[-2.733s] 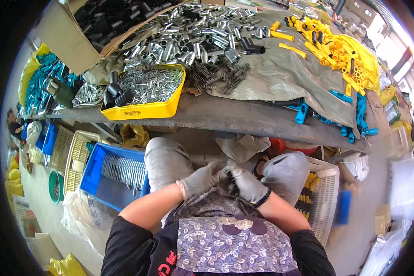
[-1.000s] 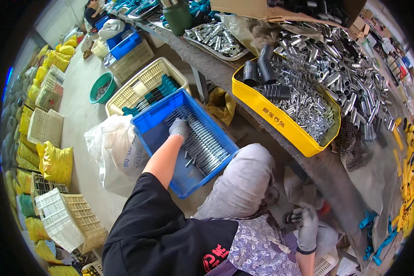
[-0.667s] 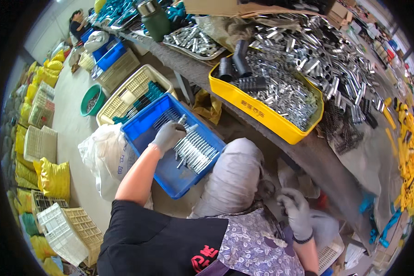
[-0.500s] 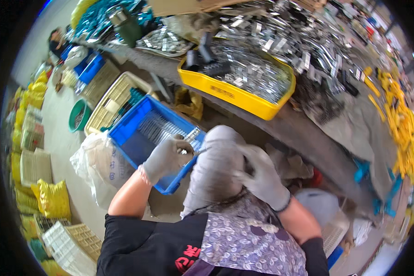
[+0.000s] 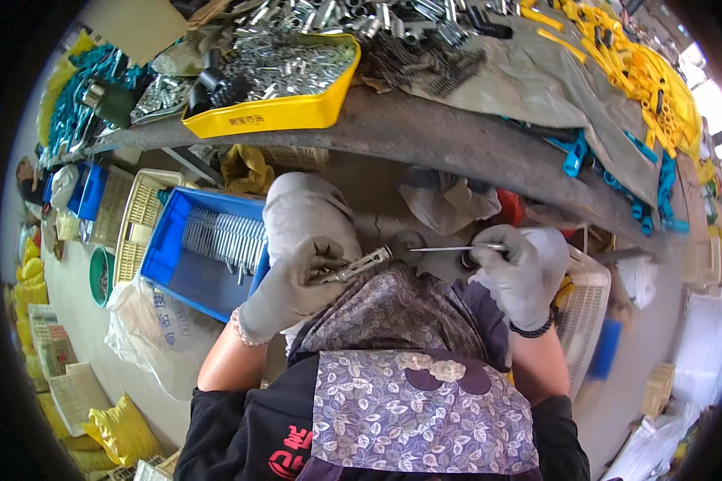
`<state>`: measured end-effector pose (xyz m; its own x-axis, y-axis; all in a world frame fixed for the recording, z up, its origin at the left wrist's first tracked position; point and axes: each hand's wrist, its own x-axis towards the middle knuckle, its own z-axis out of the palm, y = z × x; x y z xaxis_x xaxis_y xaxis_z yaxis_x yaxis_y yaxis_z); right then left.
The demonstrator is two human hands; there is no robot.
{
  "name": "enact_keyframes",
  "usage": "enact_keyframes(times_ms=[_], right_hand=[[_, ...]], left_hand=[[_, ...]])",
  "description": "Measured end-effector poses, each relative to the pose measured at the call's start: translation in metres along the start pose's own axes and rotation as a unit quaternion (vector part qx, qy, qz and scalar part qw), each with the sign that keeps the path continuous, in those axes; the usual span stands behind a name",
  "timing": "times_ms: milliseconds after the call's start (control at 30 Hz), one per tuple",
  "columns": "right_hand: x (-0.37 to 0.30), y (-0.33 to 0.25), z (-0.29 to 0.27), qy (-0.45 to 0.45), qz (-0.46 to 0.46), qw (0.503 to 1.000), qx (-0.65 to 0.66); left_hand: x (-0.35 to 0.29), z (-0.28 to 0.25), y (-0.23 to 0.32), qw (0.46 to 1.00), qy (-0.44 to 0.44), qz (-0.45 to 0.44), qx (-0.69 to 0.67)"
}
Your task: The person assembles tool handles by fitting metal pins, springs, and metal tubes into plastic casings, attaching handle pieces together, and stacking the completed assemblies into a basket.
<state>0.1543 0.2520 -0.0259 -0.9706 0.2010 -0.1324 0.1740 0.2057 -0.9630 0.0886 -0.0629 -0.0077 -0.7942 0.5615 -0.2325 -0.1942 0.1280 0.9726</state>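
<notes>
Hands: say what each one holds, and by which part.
Left hand grips a metal part by its near end, far end sticking out. Right hand pinches a thin rod at its right end, tip pointing left.

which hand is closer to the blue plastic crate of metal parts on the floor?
Left. The gloved left hand, gripping a slotted metal piece, sits right beside the blue plastic crate. The gloved right hand, holding a thin metal rod, is across the lap, well away.
</notes>
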Motion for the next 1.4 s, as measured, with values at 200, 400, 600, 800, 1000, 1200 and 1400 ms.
enact_keyframes(times_ms=[200, 400, 600, 800, 1000, 1200, 1400], right_hand=[[-0.023, 0.002, -0.001, 0.048, -0.009, 0.999, -0.014], [-0.025, 0.001, 0.010, -0.006, -0.016, 1.000, 0.020], [-0.018, -0.005, 0.034, -0.124, -0.009, 0.992, 0.036], [-0.007, 0.010, 0.037, -0.199, -0.108, 0.971, 0.078], [-0.013, 0.009, 0.052, -0.151, -0.174, 0.973, -0.018], [-0.007, 0.016, 0.040, -0.120, -0.095, 0.986, 0.058], [-0.003, 0.026, 0.023, -0.103, -0.158, 0.982, 0.013]], left_hand=[[0.009, 0.023, -0.004, 0.990, -0.035, -0.093, -0.097], [0.010, 0.024, -0.013, 0.979, -0.080, -0.139, -0.124], [0.012, 0.032, -0.018, 0.969, -0.129, -0.139, -0.156], [0.005, 0.030, -0.022, 0.974, -0.112, -0.122, -0.153], [0.009, 0.028, -0.023, 0.977, -0.105, -0.121, -0.142], [0.018, 0.032, -0.015, 0.980, -0.088, -0.125, -0.128], [0.039, 0.050, 0.027, 0.988, -0.105, -0.109, 0.020]])
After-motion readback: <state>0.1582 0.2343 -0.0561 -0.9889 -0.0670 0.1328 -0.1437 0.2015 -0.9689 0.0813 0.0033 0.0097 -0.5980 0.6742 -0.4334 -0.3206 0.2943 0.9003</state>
